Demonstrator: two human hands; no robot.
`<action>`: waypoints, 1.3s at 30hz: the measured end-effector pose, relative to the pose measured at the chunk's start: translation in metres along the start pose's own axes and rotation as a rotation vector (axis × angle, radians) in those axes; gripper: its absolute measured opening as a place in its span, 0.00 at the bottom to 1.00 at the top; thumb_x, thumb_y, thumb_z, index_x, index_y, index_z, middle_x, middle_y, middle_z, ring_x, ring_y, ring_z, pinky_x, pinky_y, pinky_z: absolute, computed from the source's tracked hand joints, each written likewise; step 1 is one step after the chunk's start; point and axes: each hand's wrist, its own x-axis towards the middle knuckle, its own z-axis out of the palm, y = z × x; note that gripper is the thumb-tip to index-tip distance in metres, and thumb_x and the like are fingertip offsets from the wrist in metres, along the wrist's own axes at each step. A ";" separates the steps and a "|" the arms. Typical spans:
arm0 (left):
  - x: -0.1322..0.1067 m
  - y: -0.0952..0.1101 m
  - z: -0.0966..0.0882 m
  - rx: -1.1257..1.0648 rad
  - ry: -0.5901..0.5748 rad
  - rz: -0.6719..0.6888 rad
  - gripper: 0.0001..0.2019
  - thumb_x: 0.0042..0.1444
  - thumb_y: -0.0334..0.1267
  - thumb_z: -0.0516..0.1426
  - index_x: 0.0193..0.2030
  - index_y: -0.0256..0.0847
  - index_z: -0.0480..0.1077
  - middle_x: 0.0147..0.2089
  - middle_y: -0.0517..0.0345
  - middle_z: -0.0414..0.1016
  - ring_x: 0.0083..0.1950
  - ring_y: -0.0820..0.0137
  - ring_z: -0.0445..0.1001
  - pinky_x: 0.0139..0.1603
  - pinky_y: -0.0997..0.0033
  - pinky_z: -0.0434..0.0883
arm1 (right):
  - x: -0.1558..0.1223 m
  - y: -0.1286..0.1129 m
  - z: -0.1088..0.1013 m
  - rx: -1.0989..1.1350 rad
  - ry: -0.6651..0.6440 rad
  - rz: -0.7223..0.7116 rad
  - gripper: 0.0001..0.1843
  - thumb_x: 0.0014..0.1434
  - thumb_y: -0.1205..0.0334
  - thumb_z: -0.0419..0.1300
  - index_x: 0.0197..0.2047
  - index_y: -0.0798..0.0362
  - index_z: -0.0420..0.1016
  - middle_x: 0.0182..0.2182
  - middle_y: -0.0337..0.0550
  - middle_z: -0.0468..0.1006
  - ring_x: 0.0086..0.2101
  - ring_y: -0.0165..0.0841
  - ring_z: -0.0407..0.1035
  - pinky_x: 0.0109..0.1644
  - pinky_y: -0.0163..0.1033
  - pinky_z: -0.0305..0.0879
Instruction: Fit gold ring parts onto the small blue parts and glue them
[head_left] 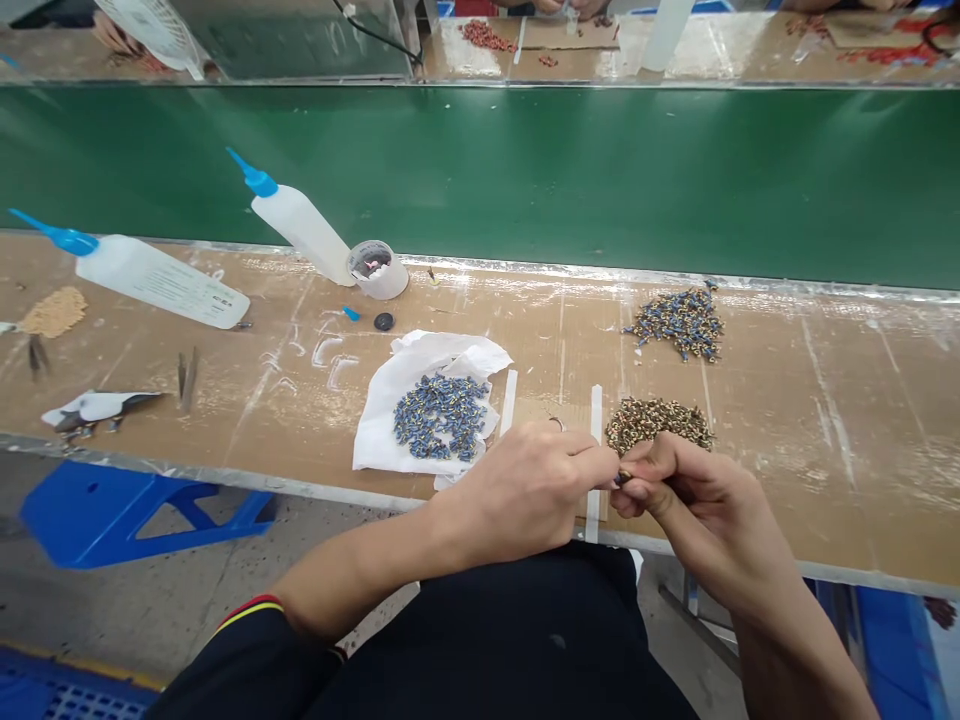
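My left hand point(529, 485) and my right hand point(686, 495) meet at the near edge of the brown table point(825, 420), fingertips pinched together on one tiny dark part point(622, 477). Just beyond the right hand lies a heap of small brown-gold parts point(656, 422). A pile of small blue parts point(441, 415) rests on a white cloth point(382, 430) left of my left hand. A third heap of blue-and-gold parts point(679, 322) lies farther back on the right.
Two white squeeze bottles with blue nozzles point(300, 225) point(150, 275) lie at the back left beside a small white cup point(379, 268). A green conveyor belt point(525, 170) runs behind the table. A blue stool point(127, 510) stands on the floor at left. Two white strips point(596, 410) lie by my hands.
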 end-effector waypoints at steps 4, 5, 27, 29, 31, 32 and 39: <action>-0.001 -0.002 0.001 -0.008 -0.046 -0.016 0.11 0.53 0.21 0.49 0.33 0.38 0.68 0.32 0.58 0.75 0.32 0.69 0.70 0.30 0.69 0.60 | 0.001 0.000 0.001 -0.025 -0.021 -0.008 0.11 0.67 0.63 0.59 0.32 0.49 0.65 0.28 0.38 0.74 0.28 0.29 0.71 0.32 0.35 0.68; -0.001 -0.002 0.001 -0.011 -0.054 -0.020 0.11 0.53 0.21 0.49 0.33 0.39 0.68 0.31 0.58 0.74 0.32 0.69 0.71 0.29 0.69 0.60 | 0.002 0.000 0.001 -0.028 -0.027 -0.003 0.11 0.67 0.62 0.58 0.32 0.49 0.64 0.28 0.38 0.74 0.28 0.29 0.71 0.32 0.35 0.68; -0.011 -0.008 -0.002 -0.281 0.009 -0.160 0.12 0.69 0.31 0.48 0.36 0.38 0.68 0.33 0.59 0.76 0.33 0.72 0.72 0.37 0.73 0.63 | 0.015 0.006 0.025 0.369 0.019 0.124 0.10 0.64 0.55 0.63 0.35 0.52 0.74 0.27 0.40 0.78 0.29 0.30 0.73 0.35 0.35 0.74; -0.013 -0.009 -0.004 -0.267 0.005 -0.211 0.12 0.70 0.36 0.49 0.37 0.39 0.69 0.33 0.59 0.76 0.33 0.72 0.72 0.36 0.73 0.63 | 0.014 0.010 0.025 0.354 0.036 0.137 0.11 0.63 0.54 0.64 0.35 0.52 0.74 0.28 0.41 0.78 0.29 0.31 0.74 0.35 0.36 0.74; -0.021 -0.016 -0.009 -0.242 -0.003 -0.309 0.12 0.70 0.40 0.49 0.39 0.40 0.70 0.32 0.60 0.75 0.32 0.71 0.71 0.35 0.72 0.63 | 0.011 0.017 0.022 0.322 0.080 0.146 0.12 0.63 0.52 0.64 0.35 0.52 0.74 0.28 0.42 0.79 0.30 0.32 0.74 0.36 0.37 0.74; -0.028 -0.023 -0.011 -0.221 0.000 -0.384 0.12 0.69 0.42 0.50 0.40 0.40 0.70 0.32 0.61 0.74 0.32 0.70 0.70 0.35 0.72 0.63 | 0.009 0.023 0.018 0.293 0.118 0.145 0.13 0.63 0.51 0.64 0.35 0.52 0.74 0.29 0.42 0.79 0.31 0.32 0.75 0.37 0.38 0.74; -0.097 -0.119 0.012 0.123 0.249 -0.856 0.12 0.65 0.44 0.50 0.46 0.40 0.70 0.47 0.51 0.75 0.43 0.60 0.75 0.48 0.60 0.70 | 0.041 0.090 -0.060 -0.162 0.556 0.097 0.21 0.56 0.43 0.65 0.34 0.55 0.77 0.29 0.47 0.81 0.31 0.37 0.74 0.37 0.41 0.71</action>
